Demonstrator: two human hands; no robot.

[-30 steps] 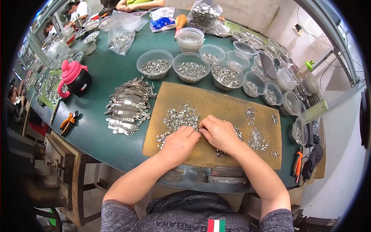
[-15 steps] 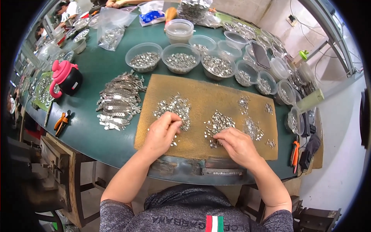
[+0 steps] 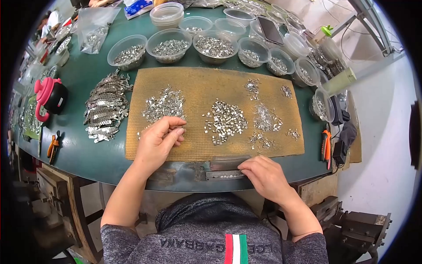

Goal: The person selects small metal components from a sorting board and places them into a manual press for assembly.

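Note:
My left hand (image 3: 159,140) is over the near left of a tan textured mat (image 3: 198,149), thumb and fingers pinched together, beside a pile of small silvery metal pieces (image 3: 165,105). Whatever it holds is too small to make out. At the table's front edge, my right hand (image 3: 267,179) has its fingers pressed together at the right end of a narrow metal channel (image 3: 220,175), where a row of small bright pieces lies. Its fingertips hide anything between them. A pile of small square metal pieces (image 3: 225,122) lies mid-mat, with smaller heaps (image 3: 263,118) to its right.
Clear plastic bowls of metal pieces (image 3: 169,48) line the mat's far side. Linked metal strips (image 3: 107,105) are stacked at its left. Further left stand a black cup with a pink lid (image 3: 53,97) and orange-handled pliers (image 3: 53,147); other pliers (image 3: 325,147) lie at right.
My right hand has moved from the middle pile toward me, to the metal channel at the table edge. My left hand stays pinched near the left pile. The whole view has shifted.

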